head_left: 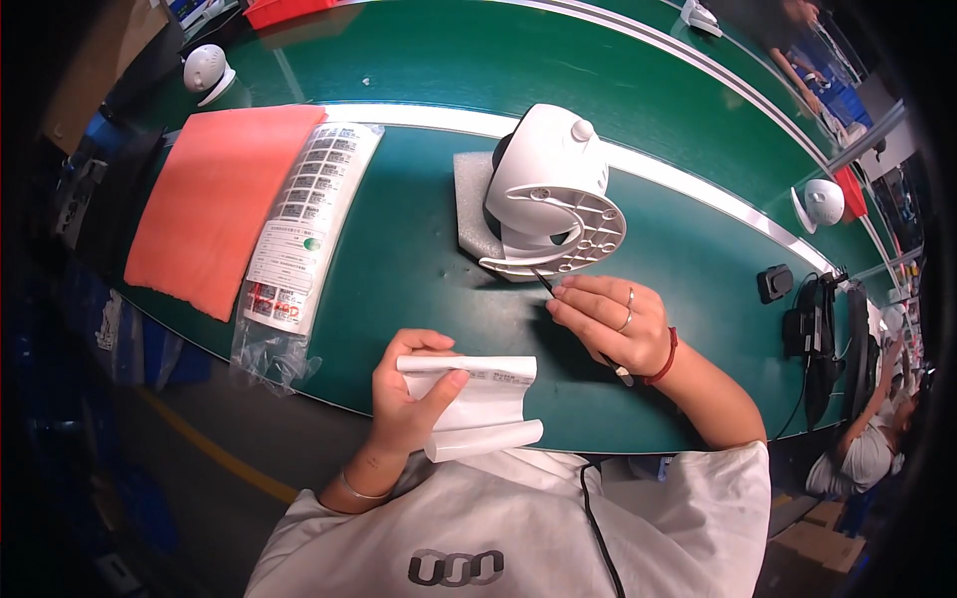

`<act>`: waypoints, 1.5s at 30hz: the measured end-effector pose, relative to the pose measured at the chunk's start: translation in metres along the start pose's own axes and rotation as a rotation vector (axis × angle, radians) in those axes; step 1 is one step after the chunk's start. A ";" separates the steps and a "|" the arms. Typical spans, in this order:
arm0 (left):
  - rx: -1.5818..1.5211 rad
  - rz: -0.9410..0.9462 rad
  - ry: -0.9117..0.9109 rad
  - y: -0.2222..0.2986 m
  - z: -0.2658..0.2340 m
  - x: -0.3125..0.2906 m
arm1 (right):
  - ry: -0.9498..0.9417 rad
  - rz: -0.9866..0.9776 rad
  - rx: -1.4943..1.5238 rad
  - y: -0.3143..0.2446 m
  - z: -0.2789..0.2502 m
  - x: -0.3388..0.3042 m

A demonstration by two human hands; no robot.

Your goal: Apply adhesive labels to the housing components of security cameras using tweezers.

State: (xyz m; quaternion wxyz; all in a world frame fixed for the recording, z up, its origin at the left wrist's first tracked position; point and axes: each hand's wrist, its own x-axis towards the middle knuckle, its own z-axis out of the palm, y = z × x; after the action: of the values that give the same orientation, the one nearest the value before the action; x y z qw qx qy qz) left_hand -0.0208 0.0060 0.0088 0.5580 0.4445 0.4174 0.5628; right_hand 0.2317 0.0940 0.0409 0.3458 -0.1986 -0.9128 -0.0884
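Note:
My left hand point(411, 391) pinches a white strip of labels point(478, 391) between thumb and fingers; both ends of the strip curl into rolls. In my right hand point(620, 324) is a slim dark pointed tool point(542, 281), perhaps tweezers, its tip at the lower edge of a white appliance's base. That white, round-bodied appliance point(548, 164) lies tipped over, with the ribbed underside of its curved base facing me. Behind its left side a pale foam block point(476, 204) rests on the green table. Whether the tool touches the base, I cannot tell.
Left on the table point(399, 259) lie an orange foam sheet point(224, 204) and a plastic bag of label sheets point(309, 214). A small black device point(775, 283) sits at the right. Beyond the pale rail, similar white appliances point(206, 70) stand on a green surface. Other people work at far right.

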 end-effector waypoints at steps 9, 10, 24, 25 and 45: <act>0.003 0.011 -0.010 -0.001 0.000 -0.001 | 0.107 0.302 0.310 -0.003 0.001 -0.005; 0.005 0.006 -0.010 0.000 0.000 -0.001 | 0.108 0.300 0.310 -0.003 0.001 -0.005; 0.025 -0.007 -0.015 0.001 0.005 0.002 | 0.016 0.056 -0.130 -0.017 0.011 0.021; 0.034 -0.005 -0.018 0.001 0.004 0.000 | 0.003 0.062 -0.138 -0.019 0.010 0.022; 0.119 0.091 -0.015 -0.006 0.002 -0.001 | -0.134 0.436 0.199 0.036 -0.075 0.088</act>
State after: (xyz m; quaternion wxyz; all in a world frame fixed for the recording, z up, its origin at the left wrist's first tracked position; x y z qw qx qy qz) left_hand -0.0173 0.0048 0.0036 0.5075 0.4997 0.4254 0.5583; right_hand 0.2320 0.1308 0.1564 0.3132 -0.3611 -0.8735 0.0920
